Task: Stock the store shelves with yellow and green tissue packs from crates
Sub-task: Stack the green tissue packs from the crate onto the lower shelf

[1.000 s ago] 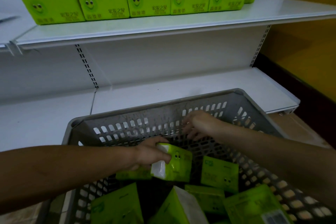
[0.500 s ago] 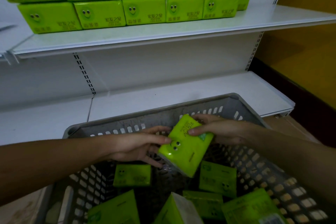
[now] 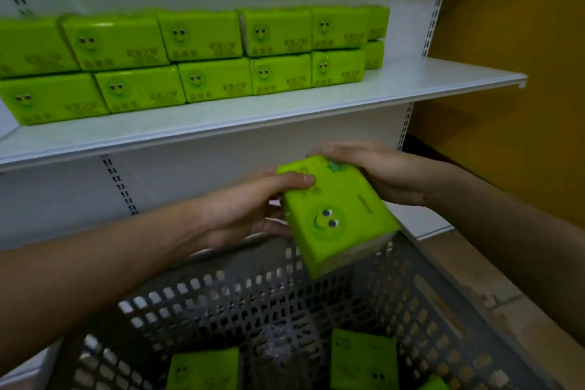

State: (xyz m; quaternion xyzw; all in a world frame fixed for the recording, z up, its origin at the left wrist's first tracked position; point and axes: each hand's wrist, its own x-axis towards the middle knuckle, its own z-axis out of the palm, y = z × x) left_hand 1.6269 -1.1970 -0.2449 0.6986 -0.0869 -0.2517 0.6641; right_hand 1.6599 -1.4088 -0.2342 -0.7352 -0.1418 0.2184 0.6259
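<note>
Stack (image 3: pixel 196 54): two rows of green packs already sit on the upper shelf (image 3: pixel 285 114), filling it from the left to about two thirds across. Bare shelf remains on the right.

Left hand (image 3: pixel 243 209): fingers curled around the left edge of the pack (image 3: pixel 335 215), thumb lying across its top face. Firm-looking hold, not a squeeze.

Pack: up in the air between both hands, over the far rim of the crate (image 3: pixel 285 304) and below the upper shelf. Tilted, smiley face toward the camera, white tissue showing at the near end.

Handling guess: looks light and squishy, with glossy film that's probably a bit slick. I'd grab it by the two short ends or wrap the long edges, like here, since pinching the film alone could slip or tear.

Right hand (image 3: pixel 389 174): wrapped around the far right corner, fingers curled over the top edge. The palm side is hidden.

Crate: grey and perforated, a few more green packs lying loose at the bottom.
</note>
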